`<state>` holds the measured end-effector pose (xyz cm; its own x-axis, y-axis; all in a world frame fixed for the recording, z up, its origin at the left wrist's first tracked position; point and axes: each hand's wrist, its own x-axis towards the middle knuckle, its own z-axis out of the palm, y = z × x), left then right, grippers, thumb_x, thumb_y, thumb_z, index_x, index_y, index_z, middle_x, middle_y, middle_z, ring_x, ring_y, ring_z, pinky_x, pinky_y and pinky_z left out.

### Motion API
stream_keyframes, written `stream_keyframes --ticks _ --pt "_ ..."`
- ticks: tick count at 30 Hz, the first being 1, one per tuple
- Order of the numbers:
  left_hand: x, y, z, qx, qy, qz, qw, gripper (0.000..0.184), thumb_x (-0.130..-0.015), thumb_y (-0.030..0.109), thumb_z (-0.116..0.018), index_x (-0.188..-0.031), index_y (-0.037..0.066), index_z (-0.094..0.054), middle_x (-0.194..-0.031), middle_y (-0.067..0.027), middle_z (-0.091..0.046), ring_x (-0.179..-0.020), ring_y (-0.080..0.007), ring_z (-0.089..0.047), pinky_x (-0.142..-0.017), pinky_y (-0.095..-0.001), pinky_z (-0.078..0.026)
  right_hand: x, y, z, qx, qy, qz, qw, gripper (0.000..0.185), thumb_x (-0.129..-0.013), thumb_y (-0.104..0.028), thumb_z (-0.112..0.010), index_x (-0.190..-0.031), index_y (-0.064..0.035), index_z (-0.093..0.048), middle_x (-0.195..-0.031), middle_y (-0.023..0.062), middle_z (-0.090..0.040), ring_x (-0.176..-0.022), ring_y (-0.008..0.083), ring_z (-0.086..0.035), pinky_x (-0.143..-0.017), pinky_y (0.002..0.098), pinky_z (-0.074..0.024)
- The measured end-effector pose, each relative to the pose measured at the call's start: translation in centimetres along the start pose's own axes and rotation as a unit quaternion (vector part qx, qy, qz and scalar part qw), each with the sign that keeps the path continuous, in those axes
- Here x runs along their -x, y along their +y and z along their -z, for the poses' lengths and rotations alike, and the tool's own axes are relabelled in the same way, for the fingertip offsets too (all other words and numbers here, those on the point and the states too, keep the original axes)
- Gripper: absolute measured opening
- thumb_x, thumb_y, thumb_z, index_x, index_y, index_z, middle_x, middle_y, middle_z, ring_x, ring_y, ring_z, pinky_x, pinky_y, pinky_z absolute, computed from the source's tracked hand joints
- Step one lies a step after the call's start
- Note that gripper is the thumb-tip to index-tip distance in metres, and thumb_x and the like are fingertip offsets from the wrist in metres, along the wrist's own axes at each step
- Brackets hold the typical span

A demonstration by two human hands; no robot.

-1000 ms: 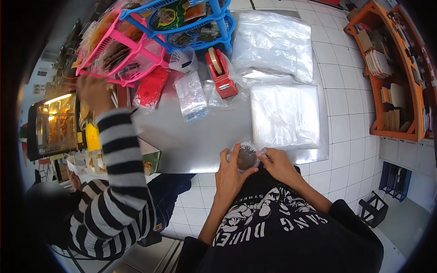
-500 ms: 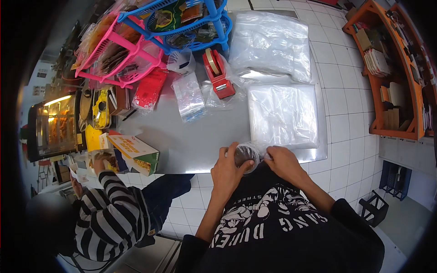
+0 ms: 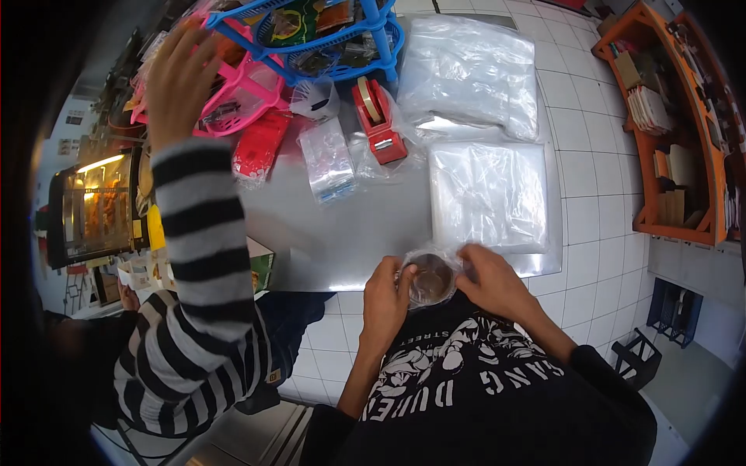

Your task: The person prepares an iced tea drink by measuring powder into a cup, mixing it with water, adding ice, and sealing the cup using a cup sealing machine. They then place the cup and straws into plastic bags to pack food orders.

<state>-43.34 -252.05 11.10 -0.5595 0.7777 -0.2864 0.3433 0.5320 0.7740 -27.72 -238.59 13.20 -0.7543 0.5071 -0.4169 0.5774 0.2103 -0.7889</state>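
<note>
A round clear container [image 3: 432,281], brownish inside and with thin clear plastic around its rim, is held close to my shirt at the table's front edge. My left hand [image 3: 382,301] grips its left side, the thumb along the rim. On the other side, my right hand [image 3: 491,281] has its fingers curled at the rim and pinches the clear plastic [image 3: 458,255]; some of its fingertips are hidden. Just beyond my hands lies a stack of clear plastic bags [image 3: 488,194] on the metal table [image 3: 342,256].
A red tape dispenser [image 3: 379,124], small clear bags [image 3: 326,159] and a red packet [image 3: 262,144] lie farther back. Behind them stand blue [image 3: 342,58] and pink [image 3: 249,93] baskets. At left, a co-worker's striped arm [image 3: 206,233] reaches over the table. An orange shelf [image 3: 676,155] stands right.
The container has turned so that its round face points up, and my left hand has shifted to its side. The co-worker's arm has swung up and forward to the pink basket.
</note>
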Motion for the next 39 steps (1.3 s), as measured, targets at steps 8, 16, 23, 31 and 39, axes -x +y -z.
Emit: stream_keyframes --ticks 8,16,23,31,39 --pt "0.4 1.1 0.7 -0.023 0.003 -0.087 0.996 0.012 -0.091 0.009 -0.058 -0.093 -0.003 -0.057 -0.082 -0.0144 -0.060 -0.065 -0.0234 -0.059 -0.060 -0.0344 -0.046 -2.7 2.0 -2.7 -0.040 -0.072 0.092 0.992 0.050 -0.083 -0.005 -0.060 -0.131 -0.0002 -0.046 -0.121 0.0230 -0.049 -0.108 0.0382 -0.054 -0.092 0.0412 -0.0453" --pt "1.6 1.1 0.9 -0.005 0.043 -0.072 0.996 0.015 -0.087 0.009 -0.065 -0.094 -0.002 -0.058 -0.080 -0.0132 -0.058 -0.065 -0.0215 -0.057 -0.057 -0.0331 -0.045 -1.1 0.6 -2.1 0.078 0.060 0.127 0.987 0.041 -0.083 0.000 -0.056 -0.124 -0.0034 -0.054 -0.114 0.0201 -0.050 -0.089 0.0372 -0.061 -0.077 0.0422 -0.0496" --pt "2.3 1.6 2.5 -0.031 -0.014 0.002 0.999 0.016 -0.085 0.008 -0.065 -0.095 -0.003 -0.060 -0.077 -0.0142 -0.057 -0.065 -0.0250 -0.057 -0.060 -0.0360 -0.046 -0.9 -1.4 -1.0 0.130 -0.056 0.033 0.989 0.059 -0.079 -0.017 -0.070 -0.132 -0.0106 -0.045 -0.112 0.0189 -0.050 -0.086 0.0377 -0.063 -0.070 0.0450 -0.0531" --pt "3.6 5.4 2.4 0.024 -0.022 -0.063 0.997 0.008 -0.088 0.002 -0.057 -0.093 -0.004 -0.059 -0.085 -0.0185 -0.059 -0.074 -0.0325 -0.062 -0.065 -0.0389 -0.048 -0.6 -0.1 -2.2 0.017 -0.042 0.032 0.998 0.070 -0.077 -0.014 -0.073 -0.138 -0.0124 -0.038 -0.117 0.0210 -0.055 -0.090 0.0395 -0.063 -0.077 0.0408 -0.0519" --pt "4.1 8.1 2.7 0.102 0.004 -0.091 0.991 0.011 -0.090 0.004 -0.058 -0.097 -0.003 -0.062 -0.083 -0.0150 -0.060 -0.064 -0.0237 -0.060 -0.058 -0.0322 -0.047 -1.0 0.3 -3.1 -0.189 0.048 0.058 0.979 0.074 -0.080 0.005 -0.064 -0.144 -0.0140 -0.033 -0.128 0.0199 -0.055 -0.109 0.0224 -0.059 -0.084 0.0315 -0.0494"
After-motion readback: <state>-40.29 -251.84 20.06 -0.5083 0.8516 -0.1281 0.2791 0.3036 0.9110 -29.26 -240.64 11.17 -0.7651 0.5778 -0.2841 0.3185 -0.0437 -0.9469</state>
